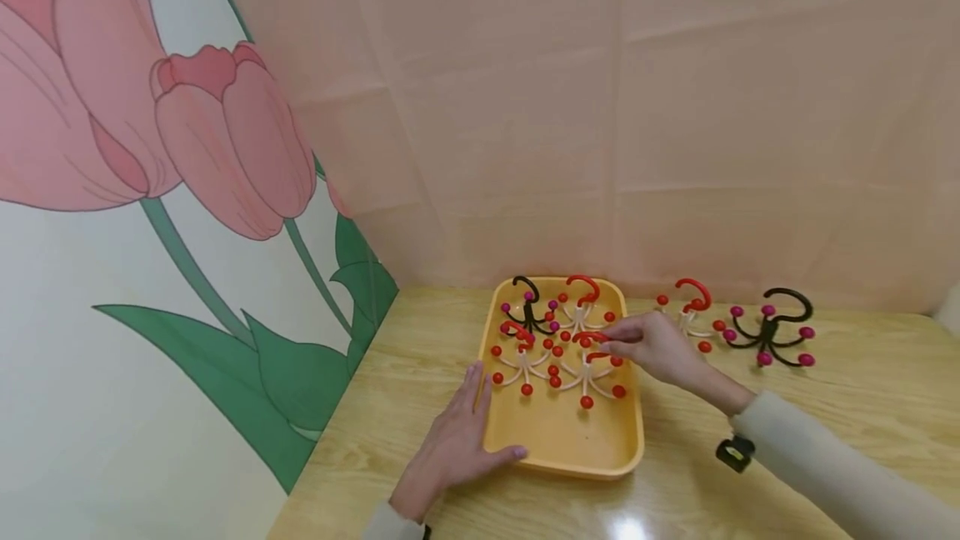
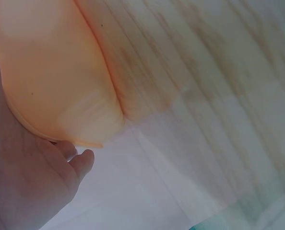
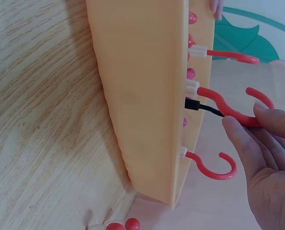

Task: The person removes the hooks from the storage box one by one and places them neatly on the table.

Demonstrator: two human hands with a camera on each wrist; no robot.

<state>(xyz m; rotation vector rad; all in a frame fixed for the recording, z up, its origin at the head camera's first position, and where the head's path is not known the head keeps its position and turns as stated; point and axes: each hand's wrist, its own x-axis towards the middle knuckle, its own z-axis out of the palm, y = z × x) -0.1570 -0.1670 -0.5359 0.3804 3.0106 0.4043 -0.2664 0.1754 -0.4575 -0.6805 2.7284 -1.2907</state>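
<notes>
My right hand (image 1: 660, 346) pinches the red hook of a white hook hanger (image 1: 587, 375) with red ball tips, at the right side of the yellow tray (image 1: 566, 452). In the right wrist view, thumb and fingers of the right hand (image 3: 272, 148) hold that red hook (image 3: 229, 111). My left hand (image 1: 459, 436) lies against the tray's left side, fingers stretched along the rim and thumb at the front corner. Also in the tray are two more white hangers with red hooks (image 1: 581, 317) and a black hanger (image 1: 528, 315) with magenta tips.
On the wooden table (image 1: 720, 423), right of the tray, stand a white hanger with a red hook (image 1: 687, 322) and a black hanger (image 1: 768, 332). A pinkish cloth (image 1: 487, 123) hangs behind the table. A wall with painted tulips (image 1: 240, 140) borders the left.
</notes>
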